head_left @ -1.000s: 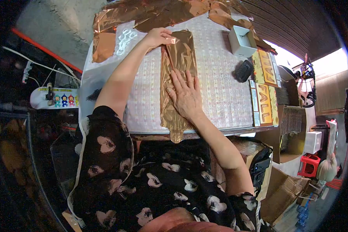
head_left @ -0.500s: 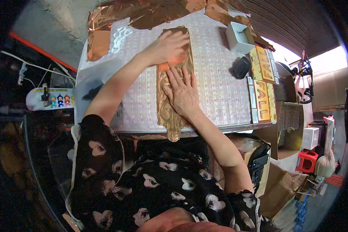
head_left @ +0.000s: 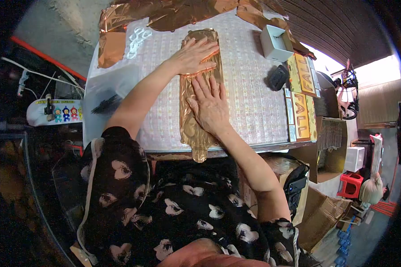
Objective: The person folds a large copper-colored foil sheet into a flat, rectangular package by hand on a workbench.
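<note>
A flat copper-gold foil balloon [head_left: 189, 95] lies lengthwise on the table, its rounded tab hanging slightly over the front edge. My left hand [head_left: 192, 58] rests on its far part, fingers stretched out and spread. Lower down, my right hand [head_left: 211, 109] lies flat on the foil with its fingers apart, just below the left. Both palms touch the foil, and neither hand grips anything. Parts of the balloon are hidden under the hands.
More copper foil [head_left: 178, 15] lies along the table's far edge. White looped strips [head_left: 138, 42] sit at the left. At the right are a white open box [head_left: 277, 43], a black object [head_left: 277, 77] and printed "FALL" packs [head_left: 301, 116]. A cardboard box [head_left: 332, 151] stands beside the table.
My left hand has come down from a blurred sweep and now lies still on the foil, slightly lower. My right hand has stayed in place.
</note>
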The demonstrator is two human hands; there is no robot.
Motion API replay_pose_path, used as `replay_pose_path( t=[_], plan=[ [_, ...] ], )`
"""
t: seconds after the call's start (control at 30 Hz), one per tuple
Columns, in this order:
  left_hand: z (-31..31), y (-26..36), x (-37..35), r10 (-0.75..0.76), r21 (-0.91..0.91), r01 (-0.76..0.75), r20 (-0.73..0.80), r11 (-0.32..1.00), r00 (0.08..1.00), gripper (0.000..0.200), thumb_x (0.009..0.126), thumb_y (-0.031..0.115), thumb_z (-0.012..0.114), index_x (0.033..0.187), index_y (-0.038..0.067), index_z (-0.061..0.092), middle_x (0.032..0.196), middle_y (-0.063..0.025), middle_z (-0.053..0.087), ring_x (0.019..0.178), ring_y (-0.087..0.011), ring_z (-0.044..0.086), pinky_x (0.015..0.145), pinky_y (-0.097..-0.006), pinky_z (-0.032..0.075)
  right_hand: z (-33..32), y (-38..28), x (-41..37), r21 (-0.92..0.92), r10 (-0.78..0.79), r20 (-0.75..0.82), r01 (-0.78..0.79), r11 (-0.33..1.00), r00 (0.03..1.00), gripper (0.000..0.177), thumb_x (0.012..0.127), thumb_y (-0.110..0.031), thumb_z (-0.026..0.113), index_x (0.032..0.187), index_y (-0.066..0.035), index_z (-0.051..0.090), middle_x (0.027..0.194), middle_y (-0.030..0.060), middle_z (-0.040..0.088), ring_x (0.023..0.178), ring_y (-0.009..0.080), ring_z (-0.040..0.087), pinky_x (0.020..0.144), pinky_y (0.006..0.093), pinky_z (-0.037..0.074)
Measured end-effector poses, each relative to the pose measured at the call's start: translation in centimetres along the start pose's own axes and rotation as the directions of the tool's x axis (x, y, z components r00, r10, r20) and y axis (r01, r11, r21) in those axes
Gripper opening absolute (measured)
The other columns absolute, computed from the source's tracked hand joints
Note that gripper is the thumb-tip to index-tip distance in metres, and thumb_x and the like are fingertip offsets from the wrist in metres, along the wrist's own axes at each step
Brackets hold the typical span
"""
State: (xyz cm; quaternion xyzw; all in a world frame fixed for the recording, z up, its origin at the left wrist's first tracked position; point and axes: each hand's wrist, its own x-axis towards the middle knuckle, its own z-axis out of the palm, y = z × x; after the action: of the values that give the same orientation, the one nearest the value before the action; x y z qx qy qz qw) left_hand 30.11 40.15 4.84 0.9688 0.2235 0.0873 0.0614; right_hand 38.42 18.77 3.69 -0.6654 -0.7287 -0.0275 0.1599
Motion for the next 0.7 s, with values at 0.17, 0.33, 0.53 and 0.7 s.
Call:
replay_pose_path(
  t=[0.17, 0.33, 0.53, 0.7],
  plan=[
    [0.0, 0.1, 0.0, -0.005, 0.012, 0.005, -0.004, 1.000, 1.000, 0.079, 0.102, 0.066, 0.043, 0.164, 0.020, 0.029, 0.172, -0.0026, 0.025, 0.159, -0.0301, 0.017, 0.129, -0.0561, 0.012, -0.1, 0.0, 0.0, -0.005, -0.012, 0.005, 0.012, 1.000, 1.000, 0.065, 0.107, -0.048, 0.046, 0.159, -0.011, 0.040, 0.167, 0.0069, 0.035, 0.153, 0.0386, 0.029, 0.125, 0.0560, 0.018],
    [0.4, 0.1, -0.3, -0.031, 0.007, 0.031, -0.015, 1.000, 0.999, 0.078, 0.102, 0.065, 0.044, 0.165, 0.021, 0.028, 0.172, -0.0022, 0.024, 0.159, -0.0290, 0.016, 0.129, -0.0549, 0.011, -2.0, 0.9, 0.1, 0.051, -0.089, 0.034, 0.087, 0.995, 0.995, 0.060, 0.108, -0.040, 0.048, 0.158, -0.008, 0.041, 0.165, 0.0125, 0.037, 0.151, 0.0395, 0.034, 0.123, 0.0573, 0.024],
    [0.8, 0.0, -0.3, -0.018, -0.029, 0.016, -0.042, 0.999, 0.999, 0.081, 0.101, 0.071, 0.038, 0.162, 0.018, 0.036, 0.171, -0.0048, 0.028, 0.159, -0.0283, 0.020, 0.129, -0.0512, 0.013, -4.0, 9.4, 7.5, 0.183, -0.051, -0.062, 0.062, 0.981, 0.997, 0.063, 0.095, -0.015, 0.057, 0.156, -0.014, 0.045, 0.163, 0.0206, 0.036, 0.150, 0.0369, 0.036, 0.120, 0.0549, 0.032],
    [1.0, -0.3, -0.4, -0.015, -0.008, 0.015, -0.040, 1.000, 0.999, 0.078, 0.102, 0.067, 0.041, 0.160, 0.015, 0.039, 0.168, -0.0088, 0.033, 0.159, -0.0283, 0.020, 0.128, -0.0497, 0.013, -0.6, 15.1, 13.5, -0.190, -0.006, -0.009, 0.004, 0.982, 1.000, 0.060, 0.097, -0.022, 0.058, 0.155, -0.035, 0.049, 0.169, 0.0121, 0.030, 0.153, 0.0374, 0.032, 0.122, 0.0602, 0.026]
  ],
)
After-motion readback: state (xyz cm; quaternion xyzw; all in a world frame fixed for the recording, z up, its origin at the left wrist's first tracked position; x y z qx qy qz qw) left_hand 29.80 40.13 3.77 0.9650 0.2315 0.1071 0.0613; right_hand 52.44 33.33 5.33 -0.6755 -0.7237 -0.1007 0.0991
